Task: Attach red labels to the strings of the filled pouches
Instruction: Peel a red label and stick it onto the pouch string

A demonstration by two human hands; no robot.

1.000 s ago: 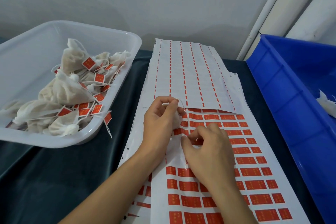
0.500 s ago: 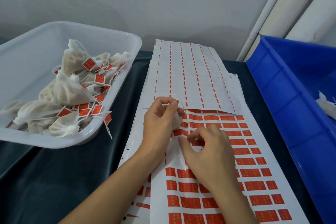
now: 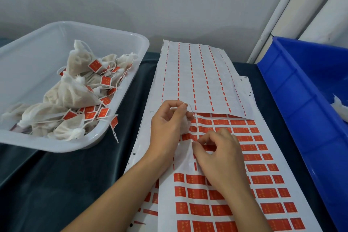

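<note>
My left hand [image 3: 167, 128] holds a small white pouch [image 3: 185, 126] in its palm and pinches the pouch's white string [image 3: 190, 109] between thumb and forefinger. The string runs down over a sheet of red labels [image 3: 263, 179] lying on the dark table. My right hand [image 3: 220, 158] rests on that sheet just below, thumb and forefinger curled together at a label beside the string; what they pinch is hidden. A clear plastic tub [image 3: 120, 37] at the left holds several filled pouches [image 3: 75, 92] with red labels on their strings.
A used label sheet [image 3: 197, 81], only red dashes left, lies over the far part of the full sheet. A blue bin [image 3: 293, 100] stands at the right with a white pouch [image 3: 339, 105] inside. Dark cloth [image 3: 56, 184] covers the table; a wall rises behind.
My right hand has slid a little down and toward me along the sheet, its fingers curling closer. My left hand keeps the pouch and string in the same place.
</note>
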